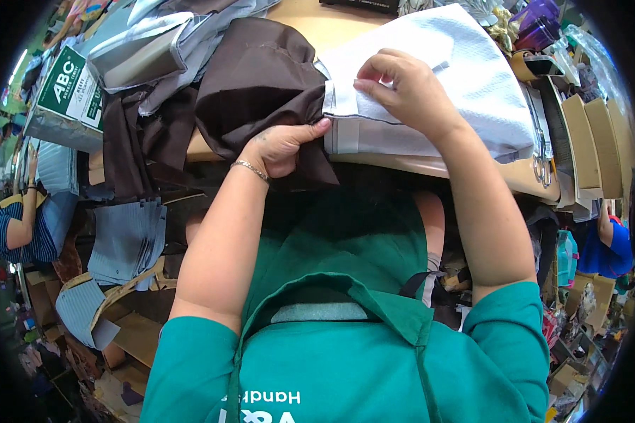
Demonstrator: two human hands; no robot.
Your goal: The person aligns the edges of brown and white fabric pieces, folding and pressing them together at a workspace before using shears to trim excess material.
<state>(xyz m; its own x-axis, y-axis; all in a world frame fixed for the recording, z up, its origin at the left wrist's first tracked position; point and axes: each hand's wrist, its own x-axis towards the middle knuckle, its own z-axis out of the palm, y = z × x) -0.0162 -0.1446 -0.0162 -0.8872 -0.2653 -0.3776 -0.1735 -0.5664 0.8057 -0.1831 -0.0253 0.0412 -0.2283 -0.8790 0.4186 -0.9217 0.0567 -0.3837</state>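
On the tan worktable, a dark brown fabric piece [250, 88] meets a white quilted fabric piece [473, 92] along a pale edge strip. My left hand [279, 146] is closed on the brown fabric, its thumb lying along the joint beside the white edge. Above the white fabric hovers my right hand [406, 88], thumb and forefinger curled close together. Whatever may be between those fingertips is too small to make out. A dark line runs along the white piece's near side, just below the right hand.
Scissors [541, 166] lie at the table's right edge beside cardboard panels [593, 144]. Grey fabric pieces [148, 60] and a green-and-white box [67, 92] crowd the left. Stacked grey sheets [127, 240] sit lower left. People [607, 247] work at both sides.
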